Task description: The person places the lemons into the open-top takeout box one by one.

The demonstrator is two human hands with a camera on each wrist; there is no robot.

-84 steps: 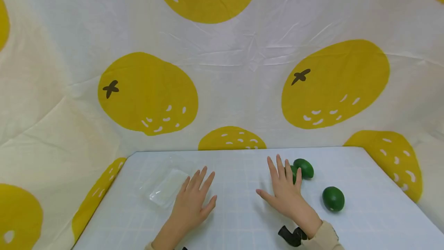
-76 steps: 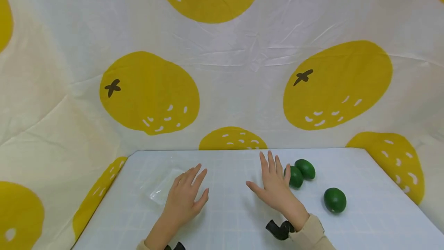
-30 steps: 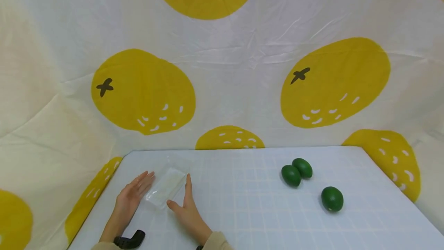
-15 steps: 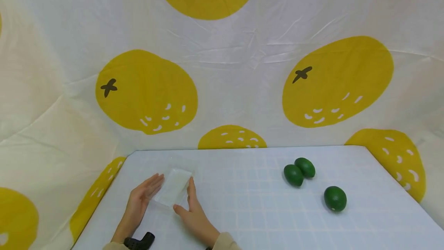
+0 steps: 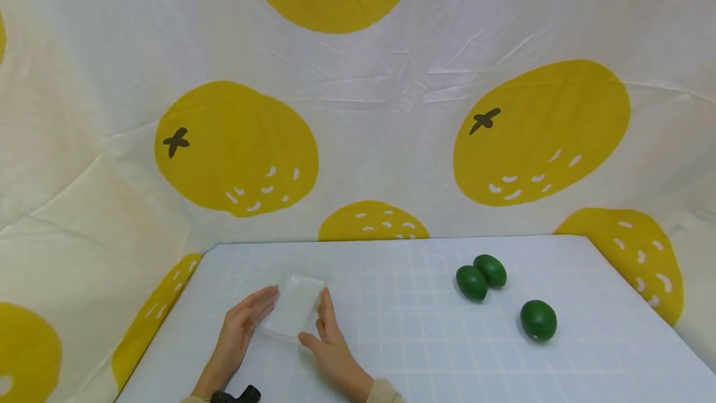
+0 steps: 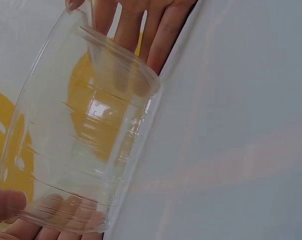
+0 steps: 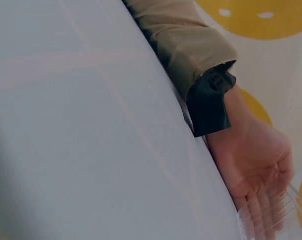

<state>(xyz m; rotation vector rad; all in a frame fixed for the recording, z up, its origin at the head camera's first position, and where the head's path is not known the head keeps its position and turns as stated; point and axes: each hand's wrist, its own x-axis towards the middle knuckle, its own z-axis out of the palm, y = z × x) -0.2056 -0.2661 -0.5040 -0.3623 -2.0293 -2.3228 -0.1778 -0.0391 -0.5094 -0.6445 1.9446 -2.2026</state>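
A clear plastic tray (image 5: 293, 305) with a flared rim lies at the left part of the table, between both hands. My left hand (image 5: 237, 325) lies along its left side with straight fingers against the wall. In the left wrist view, my left thumb (image 6: 11, 202) shows at the tray's rim, and several fingertips show through the plastic. My right hand (image 5: 331, 347) touches the right side, thumb near the front corner and fingers stretched along the wall. In the right wrist view, clear plastic overlaps the left hand's fingers (image 7: 263, 212).
Three dark green oval fruits (image 5: 538, 320) lie on the right side of the table (image 5: 425, 328), two of them close together at the back. A curtain (image 5: 386, 142) printed with yellow fruit hangs right behind the table's far edge. A black band (image 5: 237, 395) is on the left wrist.
Both hands were spread over the table, then went left to the tray's two sides. Since half a second ago the tray and both hands have shifted right together. The fruits have stayed put.
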